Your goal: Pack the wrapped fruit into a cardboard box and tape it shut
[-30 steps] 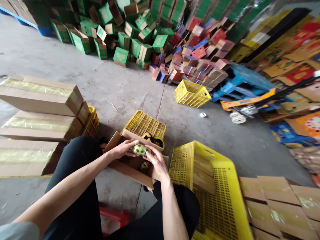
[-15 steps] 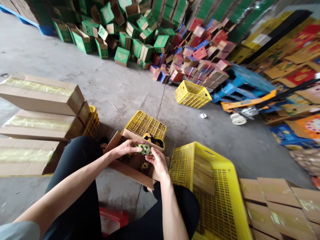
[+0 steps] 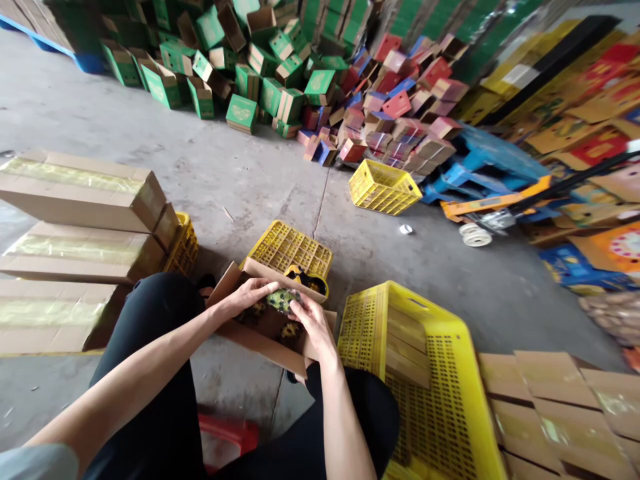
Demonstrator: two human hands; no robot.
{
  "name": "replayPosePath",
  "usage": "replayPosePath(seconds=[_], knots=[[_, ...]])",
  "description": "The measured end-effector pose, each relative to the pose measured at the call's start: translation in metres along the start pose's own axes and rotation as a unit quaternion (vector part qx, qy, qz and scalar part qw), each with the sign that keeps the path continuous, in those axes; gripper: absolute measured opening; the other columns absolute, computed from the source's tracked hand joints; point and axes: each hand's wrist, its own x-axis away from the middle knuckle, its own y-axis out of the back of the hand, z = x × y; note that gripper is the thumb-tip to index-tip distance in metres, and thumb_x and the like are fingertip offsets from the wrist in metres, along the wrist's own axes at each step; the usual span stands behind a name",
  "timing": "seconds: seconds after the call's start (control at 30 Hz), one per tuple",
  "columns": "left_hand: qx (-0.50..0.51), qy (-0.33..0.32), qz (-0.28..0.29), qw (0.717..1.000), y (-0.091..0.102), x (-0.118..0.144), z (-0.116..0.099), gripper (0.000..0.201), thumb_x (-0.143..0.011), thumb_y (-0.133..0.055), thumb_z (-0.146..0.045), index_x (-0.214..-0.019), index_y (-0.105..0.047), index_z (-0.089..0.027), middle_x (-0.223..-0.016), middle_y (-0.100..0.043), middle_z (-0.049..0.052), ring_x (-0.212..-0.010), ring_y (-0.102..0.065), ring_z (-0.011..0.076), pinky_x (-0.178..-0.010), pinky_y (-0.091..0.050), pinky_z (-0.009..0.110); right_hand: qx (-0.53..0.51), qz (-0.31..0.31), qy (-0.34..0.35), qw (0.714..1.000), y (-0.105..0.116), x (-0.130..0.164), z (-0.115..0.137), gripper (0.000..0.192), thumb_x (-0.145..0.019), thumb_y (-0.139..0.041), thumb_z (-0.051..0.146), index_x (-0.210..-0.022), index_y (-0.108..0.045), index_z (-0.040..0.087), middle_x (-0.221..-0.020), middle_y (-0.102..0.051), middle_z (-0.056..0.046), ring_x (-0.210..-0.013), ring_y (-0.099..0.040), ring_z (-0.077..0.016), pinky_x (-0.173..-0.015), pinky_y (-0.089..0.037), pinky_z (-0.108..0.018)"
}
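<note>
Both forearms reach from the lower left and lower middle of the frame toward its centre, meeting over an open cardboard box that rests on the person's lap. The left hand comes in from the left with the wrist bent slightly, fingers curled over the top of a small green toy. The right hand rises from below with the palm turned inward, its fingers closed against the toy's right side. So the toy is held between both hands, just above the box's opening, a little below the middle of the frame.

The toy is rounded, green with dark spots, and partly covered by the fingers; finer detail cannot be made out. Just behind the box lies a flat yellow crate, and a taller yellow crate stands at the lower right.
</note>
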Motion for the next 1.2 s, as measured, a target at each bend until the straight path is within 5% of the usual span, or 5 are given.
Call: replayPosePath(seconds=[0.2,0.47,0.97,1.2], knots=[[0.027,0.028,0.034,0.999,-0.001,0.001,0.004,0.072,-0.085,-0.071,-0.079,-0.114,-0.08,-0.013,-0.099,-0.08,0.01,-0.084,-0.07,0.0218,-0.073,-0.049,0.029,0.057,-0.034,0.004,0.998,0.0,0.0,0.004,0.053,-0.085,-0.075,0.073,-0.098,-0.084,0.022,-0.092,-0.078,-0.006,-0.089,-0.073,-0.0254,-0.083,-0.064,-0.039],[0.033,0.034,0.035,0.998,0.0,0.004,-0.002,0.073,-0.086,-0.069,-0.079,-0.113,-0.081,-0.013,-0.103,-0.082,0.012,-0.095,-0.073,0.0278,-0.081,-0.054,0.032,0.084,-0.053,0.015,0.995,-0.003,0.001,0.01,0.054,-0.085,-0.073,0.074,-0.07,-0.072,0.022,-0.07,-0.063,0.0,-0.071,-0.06,-0.0194,-0.069,-0.059,-0.033],[0.054,0.045,0.025,0.997,0.001,-0.001,0.007,0.076,-0.085,-0.071,-0.08,-0.113,-0.081,-0.01,-0.098,-0.082,0.013,-0.09,-0.074,0.0271,-0.08,-0.054,0.033,0.016,-0.047,-0.016,0.999,-0.005,0.001,0.007,0.052,-0.082,-0.079,0.073,-0.099,-0.083,0.025,-0.093,-0.078,-0.004,-0.088,-0.073,-0.0247,-0.079,-0.064,-0.038],[0.047,0.05,0.007,0.998,0.003,-0.006,0.019,0.075,-0.084,-0.071,-0.081,-0.107,-0.081,-0.011,-0.098,-0.082,0.013,-0.089,-0.074,0.0272,-0.083,-0.056,0.035,0.029,0.001,0.0,1.0,-0.003,-0.001,0.004,0.049,-0.084,-0.082,0.065,-0.11,-0.083,0.023,-0.099,-0.081,-0.004,-0.09,-0.074,-0.0236,-0.081,-0.062,-0.034]])
